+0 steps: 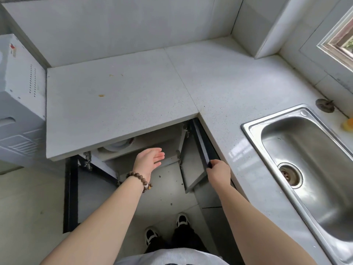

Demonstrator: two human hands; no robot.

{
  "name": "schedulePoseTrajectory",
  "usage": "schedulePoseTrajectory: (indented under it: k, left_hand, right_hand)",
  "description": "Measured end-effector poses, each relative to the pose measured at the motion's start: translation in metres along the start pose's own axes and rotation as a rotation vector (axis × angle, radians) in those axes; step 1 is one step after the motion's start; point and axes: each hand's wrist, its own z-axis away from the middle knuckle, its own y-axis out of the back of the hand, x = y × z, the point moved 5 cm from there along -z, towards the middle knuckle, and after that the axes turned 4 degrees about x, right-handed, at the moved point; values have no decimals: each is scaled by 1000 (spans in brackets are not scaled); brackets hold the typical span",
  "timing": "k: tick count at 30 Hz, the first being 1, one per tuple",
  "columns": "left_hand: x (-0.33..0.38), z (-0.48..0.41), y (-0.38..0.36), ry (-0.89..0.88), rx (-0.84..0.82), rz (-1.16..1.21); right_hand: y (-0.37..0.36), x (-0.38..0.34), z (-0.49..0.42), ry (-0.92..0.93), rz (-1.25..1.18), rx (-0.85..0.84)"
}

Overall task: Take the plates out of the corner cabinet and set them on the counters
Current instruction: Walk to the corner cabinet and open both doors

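The corner cabinet under the L-shaped grey counter (122, 96) stands open, with both doors swung out. A stack of white plates (119, 145) rests on the upper shelf inside, mostly hidden by the counter's front edge. My left hand (150, 159), with a bead bracelet on the wrist, hovers open in front of the shelf, right of the plates and apart from them. My right hand (217, 172) grips the top edge of the right cabinet door (202, 148).
The left cabinet door (71, 196) hangs open over the floor. A steel sink (309, 155) is set in the right counter. A white appliance (19, 96) stands at the left. My feet (166, 228) are on the tiled floor below.
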Motion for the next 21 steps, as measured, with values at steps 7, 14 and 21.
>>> schedulePoseTrajectory:
  k: [7,14,21]
  left_hand:
    - [-2,-1,-11,8,-22,-7]
    - [-1,-2,-14,3,-18,5]
    - [8,-1,5,-18,58,69]
  right_hand:
    - [18,3,0,-75,-17,33]
    - [29,-13,12,28,76,90]
    - [11,-76,26,217,-288,-64]
